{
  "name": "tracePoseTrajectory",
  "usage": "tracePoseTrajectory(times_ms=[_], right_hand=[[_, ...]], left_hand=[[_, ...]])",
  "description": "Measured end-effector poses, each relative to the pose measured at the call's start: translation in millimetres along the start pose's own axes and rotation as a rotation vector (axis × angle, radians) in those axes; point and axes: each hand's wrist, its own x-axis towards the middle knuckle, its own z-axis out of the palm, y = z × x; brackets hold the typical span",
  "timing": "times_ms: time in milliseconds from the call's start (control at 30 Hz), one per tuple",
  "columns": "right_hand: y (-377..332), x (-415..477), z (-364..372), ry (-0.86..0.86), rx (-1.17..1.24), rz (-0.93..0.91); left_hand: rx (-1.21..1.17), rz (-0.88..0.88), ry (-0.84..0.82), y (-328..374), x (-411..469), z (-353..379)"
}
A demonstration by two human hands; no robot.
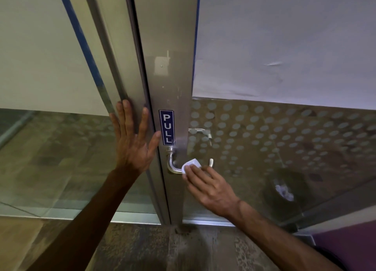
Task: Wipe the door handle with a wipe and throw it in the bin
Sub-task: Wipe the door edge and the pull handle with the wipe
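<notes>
Right hand [211, 186]: nearest, low and right of the door edge; its grip is closed over the wipe, fingers pressing it down onto the handle bar.
Wipe [191, 165]: small white folded sheet, bunched on the middle of the bar, mostly under the fingers. It looks thin, soft and light, so it will crumple and may slide on the metal; best held pinched around the bar, not by a corner.
Door handle [173, 165]: polished metal lever on the door stile, curving out from its rose and running right; smooth, stiff and probably slippery.
Left hand [133, 140]: just left of the handle, grip released, palm flat and fingers spread against the door frame [130, 71], holding nothing.
PULL sticker [166, 127]: blue, on the stile above the handle.
Bin [284, 191]: farthest, seen through the glass at right, dark and round with white scraps inside; the wipe is not yet there.
</notes>
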Motion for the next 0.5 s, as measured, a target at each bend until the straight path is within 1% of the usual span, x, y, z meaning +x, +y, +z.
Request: tracePoseTrajectory(times_ms=[100, 200, 267, 400, 500], right_hand=[[11.6, -18.6, -2.3, -0.027, 0.019, -0.002], [11.1, -30.5, 0.9, -0.016, 0.105, 0.114], [6.5, -34.3, 1.6, 0.035, 0.183, 0.276], [-3.1, -24.0, -0.6, 0.117, 0.331, 0.664], [-12.0, -11.0, -1.2, 0.239, 0.475, 0.899]], left_hand=[[-0.014, 0.002, 0.003, -0.4, 0.8, 0.7], [-0.015, -0.004, 0.002, -0.8, 0.4, 1.2], [-0.026, -0.006, -0.007, -0.4, 0.7, 0.3], [-0.067, -0.005, -0.006, 2.3, 2.6, -1.4], [-0.085, -0.003, -0.005, 2.9, 3.4, -3.0]])
